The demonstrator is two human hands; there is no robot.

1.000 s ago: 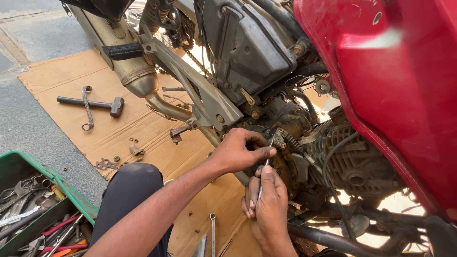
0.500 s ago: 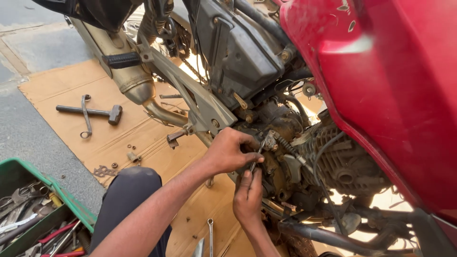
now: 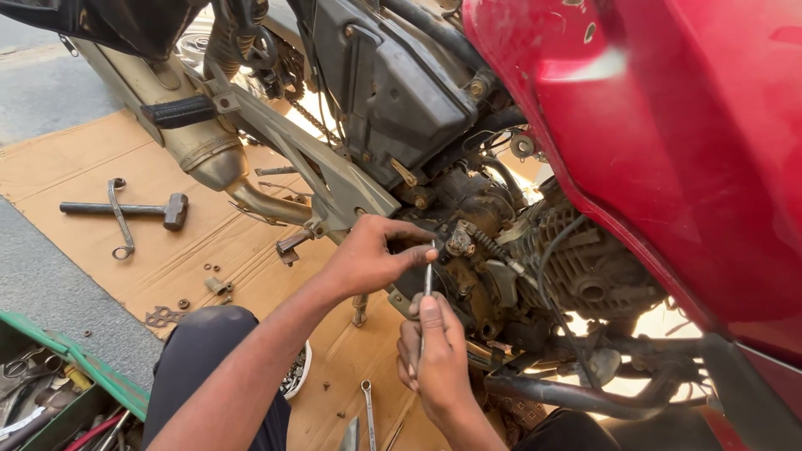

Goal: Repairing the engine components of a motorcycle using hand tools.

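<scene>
Two bare hands work close together at the middle of the frame, right against the dirty engine (image 3: 535, 250) of a red motorbike (image 3: 668, 150). The right hand (image 3: 439, 355), at lower middle, is closed around a thin metal tool (image 3: 427, 280) that stands almost straight up, with its tip at a small part on the side of the engine. The left hand (image 3: 372, 255) comes in from the left, and its curled fingers pinch near the top of that same tool, touching the engine part there. It looks like the person is loosening or tightening something small on the engine, and the job seems to be in the middle, not done. Such a move calls for a steady tool and a slow turn, so the tip does not slip off. Both hands are shut, not open. Under the bike lies a brown cardboard sheet (image 3: 75, 167). A hammer (image 3: 125, 209) and a bent wrench (image 3: 119, 219) lie on it at the left of the frame, well apart from the hands. Small nuts (image 3: 213, 284) lie nearer. A green tool tray (image 3: 100, 376) sits in the lower left corner. One more wrench (image 3: 368, 409) lies near the bottom, just beside the right hand.
</scene>
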